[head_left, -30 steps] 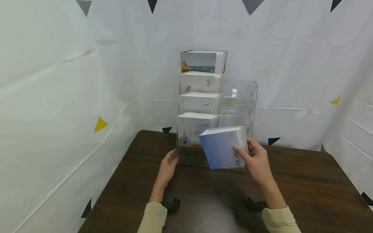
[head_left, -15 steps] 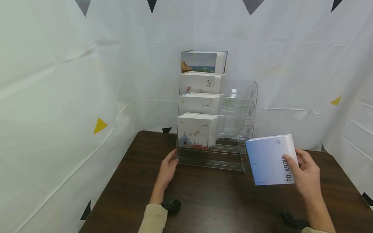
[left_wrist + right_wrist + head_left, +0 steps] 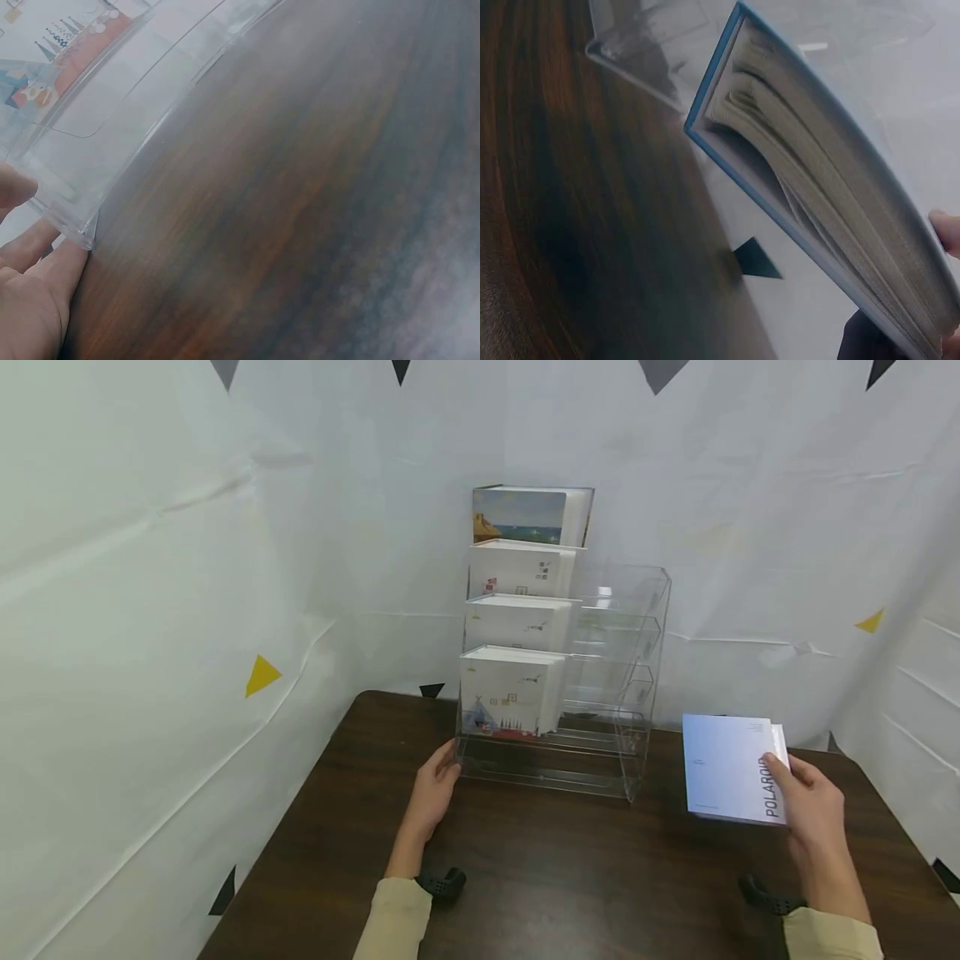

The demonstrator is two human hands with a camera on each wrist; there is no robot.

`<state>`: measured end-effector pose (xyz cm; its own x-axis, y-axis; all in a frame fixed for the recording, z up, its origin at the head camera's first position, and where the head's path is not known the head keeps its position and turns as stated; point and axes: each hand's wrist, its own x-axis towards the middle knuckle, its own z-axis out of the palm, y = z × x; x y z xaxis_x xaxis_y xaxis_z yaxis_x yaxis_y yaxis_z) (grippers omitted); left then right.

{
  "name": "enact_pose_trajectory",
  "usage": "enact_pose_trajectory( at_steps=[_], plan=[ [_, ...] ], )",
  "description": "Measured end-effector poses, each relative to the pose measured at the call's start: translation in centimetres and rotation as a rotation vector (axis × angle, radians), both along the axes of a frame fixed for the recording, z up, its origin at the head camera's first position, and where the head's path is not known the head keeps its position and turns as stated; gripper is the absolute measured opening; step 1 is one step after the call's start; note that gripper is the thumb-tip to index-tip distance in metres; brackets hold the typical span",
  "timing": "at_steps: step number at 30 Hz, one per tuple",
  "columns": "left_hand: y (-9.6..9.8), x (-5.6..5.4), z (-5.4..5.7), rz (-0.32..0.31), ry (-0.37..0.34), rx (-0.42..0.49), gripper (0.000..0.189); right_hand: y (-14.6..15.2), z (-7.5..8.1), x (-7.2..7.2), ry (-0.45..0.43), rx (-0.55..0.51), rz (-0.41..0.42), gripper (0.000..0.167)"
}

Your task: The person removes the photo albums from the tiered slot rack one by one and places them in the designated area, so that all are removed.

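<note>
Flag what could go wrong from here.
1. The right hand holds the blue book by one side only, so it might tilt or slip.
2. In the right wrist view its pages bow away from one cover, so they could snag or bend.
3. Four books stand toward the left of the clear rack, and the left hand is at its lower left corner; a bump from the right might shift it.

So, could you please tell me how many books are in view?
5: one pale-blue POLAROID book in the right hand; in the clear plastic rack, one seascape-covered book on top and three white illustrated books below it. Others may be hidden behind these.
</note>
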<state>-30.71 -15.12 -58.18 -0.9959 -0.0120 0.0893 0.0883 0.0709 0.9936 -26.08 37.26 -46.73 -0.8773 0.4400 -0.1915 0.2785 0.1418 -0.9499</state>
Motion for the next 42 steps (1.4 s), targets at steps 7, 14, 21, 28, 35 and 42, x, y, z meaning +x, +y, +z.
enact_pose_trajectory(
  at_steps=[7, 14, 21, 28, 35, 42],
  plan=[
    [0.1, -0.2, 0.2, -0.003, 0.002, -0.006, 0.052, 1.0, -1.8, -2.9, -0.109, 0.013, 0.031, 0.089],
    [0.1, -0.2, 0.1, -0.010, 0.007, -0.024, 0.052, 1.1, -3.8, -5.9, -0.166, 0.042, 0.099, 0.088],
    [0.3, -0.2, 0.0, -0.045, 0.008, -0.051, 0.052, 0.6, -5.2, -7.1, -0.188, 0.074, 0.103, 0.082],
    [0.2, -0.1, 0.1, -0.039, 0.022, -0.057, 0.053, 0.3, -5.9, -7.8, -0.235, 0.124, 0.154, 0.084],
    [0.0, 0.1, 0.2, -0.022, 0.008, -0.054, 0.052, 0.2, -5.1, -8.2, -0.292, 0.224, 0.275, 0.091],
    [-0.1, 0.0, 0.0, -0.008, 0.024, -0.026, 0.052, -0.8, -3.9, -8.2, -0.270, 0.338, 0.266, 0.086]
  ],
)
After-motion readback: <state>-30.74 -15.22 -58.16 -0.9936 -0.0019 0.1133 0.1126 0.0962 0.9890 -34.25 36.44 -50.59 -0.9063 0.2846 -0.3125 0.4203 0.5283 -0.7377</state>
